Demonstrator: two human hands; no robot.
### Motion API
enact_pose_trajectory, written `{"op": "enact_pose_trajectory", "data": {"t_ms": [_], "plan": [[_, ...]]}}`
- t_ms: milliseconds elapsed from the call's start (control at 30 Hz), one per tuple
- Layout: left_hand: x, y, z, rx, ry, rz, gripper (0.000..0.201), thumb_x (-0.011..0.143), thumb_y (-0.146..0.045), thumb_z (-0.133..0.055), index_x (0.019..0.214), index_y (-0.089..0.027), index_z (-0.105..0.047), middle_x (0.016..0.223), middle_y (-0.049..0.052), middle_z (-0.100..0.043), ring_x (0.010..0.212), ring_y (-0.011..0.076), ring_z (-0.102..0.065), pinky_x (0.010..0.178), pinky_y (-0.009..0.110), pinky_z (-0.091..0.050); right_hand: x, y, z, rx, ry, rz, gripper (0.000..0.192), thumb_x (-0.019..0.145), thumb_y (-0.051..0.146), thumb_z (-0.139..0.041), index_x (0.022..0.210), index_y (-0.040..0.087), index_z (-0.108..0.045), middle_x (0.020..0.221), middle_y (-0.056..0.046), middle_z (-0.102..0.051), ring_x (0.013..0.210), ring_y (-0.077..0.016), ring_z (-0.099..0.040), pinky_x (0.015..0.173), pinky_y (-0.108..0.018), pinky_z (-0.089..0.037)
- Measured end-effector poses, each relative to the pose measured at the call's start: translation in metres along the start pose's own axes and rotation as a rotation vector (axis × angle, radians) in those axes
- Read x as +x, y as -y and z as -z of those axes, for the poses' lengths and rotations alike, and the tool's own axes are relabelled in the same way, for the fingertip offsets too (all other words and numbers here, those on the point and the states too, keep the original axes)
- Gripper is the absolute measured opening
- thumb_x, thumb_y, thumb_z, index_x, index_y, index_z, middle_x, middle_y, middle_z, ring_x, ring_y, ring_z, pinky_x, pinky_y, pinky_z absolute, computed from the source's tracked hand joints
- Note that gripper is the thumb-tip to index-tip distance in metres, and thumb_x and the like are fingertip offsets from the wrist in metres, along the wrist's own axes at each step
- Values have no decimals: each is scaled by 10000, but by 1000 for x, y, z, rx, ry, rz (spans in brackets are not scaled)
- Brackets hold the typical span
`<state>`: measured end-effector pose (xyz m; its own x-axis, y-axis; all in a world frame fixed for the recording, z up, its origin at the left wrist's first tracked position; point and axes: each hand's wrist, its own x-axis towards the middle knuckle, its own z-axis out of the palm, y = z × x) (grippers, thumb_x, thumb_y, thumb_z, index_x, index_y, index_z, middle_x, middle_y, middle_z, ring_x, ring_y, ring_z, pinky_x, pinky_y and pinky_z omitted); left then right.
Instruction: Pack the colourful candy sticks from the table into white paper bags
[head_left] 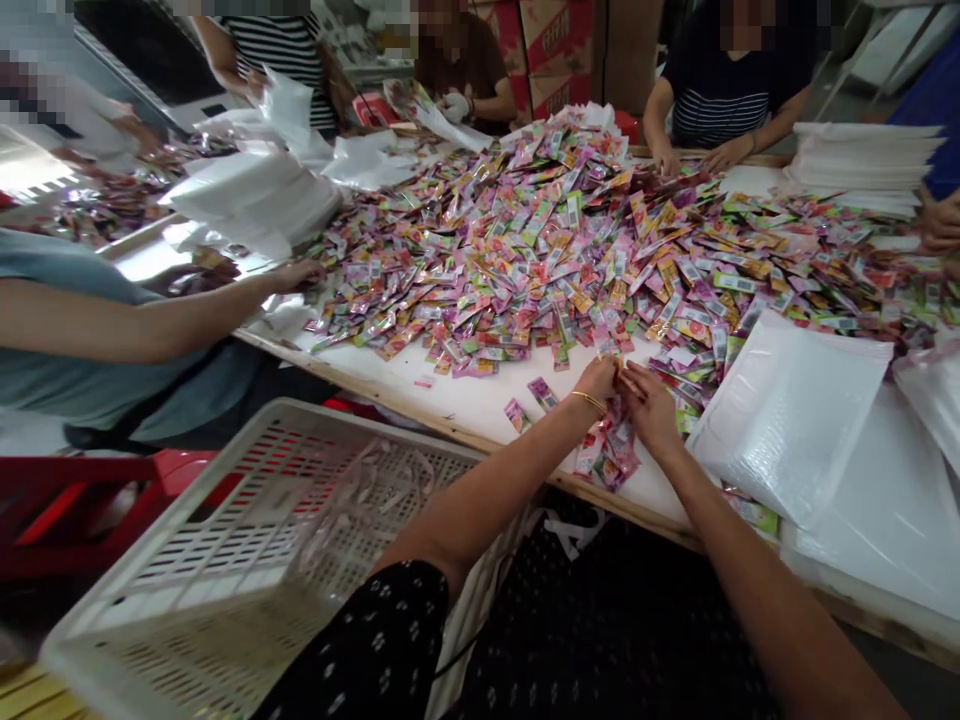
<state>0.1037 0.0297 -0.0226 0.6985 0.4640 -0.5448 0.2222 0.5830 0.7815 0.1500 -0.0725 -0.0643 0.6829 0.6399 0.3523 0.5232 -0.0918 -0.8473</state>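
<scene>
Both my hands meet at the near edge of a big heap of small colourful packets [510, 280] on a white table. My left hand [598, 380], with a bangle at the wrist, has its fingers closed on a small packet [619, 366]. Close against it, my right hand [651, 400] pinches at the same spot; the fingers partly hide what is between them. Under and between my wrists lies a small cluster of pink and purple packets [611, 450]. Two loose packets [529, 402] rest on the table left of my left wrist.
White bubble mailers [795, 410] lie right of my right arm, with a stack of mailers [862, 165] behind. A white plastic crate [262, 560] stands below the table at left. Co-workers sit around the table; one person's arm [165, 320] reaches in from the left.
</scene>
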Motion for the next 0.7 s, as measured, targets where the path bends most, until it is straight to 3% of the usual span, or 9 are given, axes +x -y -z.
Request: {"op": "enact_pose_trajectory", "data": {"t_ms": [167, 333, 433, 533, 600, 700], "plan": [[-35, -13, -16, -207, 57, 38, 126, 891, -212, -430, 847, -166, -538, 603, -25, -570, 481, 90, -532, 564, 235, -499, 14, 6, 17, -63, -142, -119, 374, 852, 459, -511, 973, 159, -698, 955, -96, -699, 885, -230, -639, 854, -395, -519], [-51, -14, -19, -193, 43, 26, 63, 852, -174, -527, 799, -146, -545, 568, -26, -568, 469, 88, -544, 540, 215, -498, 14, 6, 31, -176, -41, 164, 353, 905, 372, -488, 1140, 178, -664, 1256, -125, -603, 1177, -235, -557, 1043, -416, -430], [-52, -13, -12, -147, 106, 77, 152, 873, -231, -528, 753, -138, -542, 569, -10, -586, 462, 101, -558, 502, 222, -492, 15, 8, 41, -281, 105, 393, 467, 913, 335, -496, 1358, 194, -510, 1451, -128, -423, 1371, -245, -368, 1129, -452, -343], [-53, -16, -5, -110, 258, 30, 293, 887, -397, -550, 728, -151, -527, 507, -31, -545, 421, 91, -524, 467, 210, -466, 21, 20, 42, -291, 210, 554, 553, 958, 298, -400, 1490, 185, -301, 1529, -126, -299, 1439, -237, -232, 1175, -486, -265], [-53, -19, 0, -97, 358, -69, 341, 799, -447, -672, 711, -158, -513, 491, -44, -532, 408, 79, -504, 445, 190, -433, 28, 35, 39, -265, 253, 563, 598, 967, 284, -365, 1530, 216, -173, 1567, -93, -222, 1458, -227, -176, 1187, -487, -240], [-54, -26, 9, -65, 461, -162, 419, 601, -366, -848, 645, -149, -492, 454, -60, -492, 382, 50, -447, 395, 158, -341, 40, 58, 37, -114, 331, 473, 745, 934, 278, -414, 1538, 274, 22, 1600, -49, -94, 1458, -233, -180, 1165, -482, -285]]}}
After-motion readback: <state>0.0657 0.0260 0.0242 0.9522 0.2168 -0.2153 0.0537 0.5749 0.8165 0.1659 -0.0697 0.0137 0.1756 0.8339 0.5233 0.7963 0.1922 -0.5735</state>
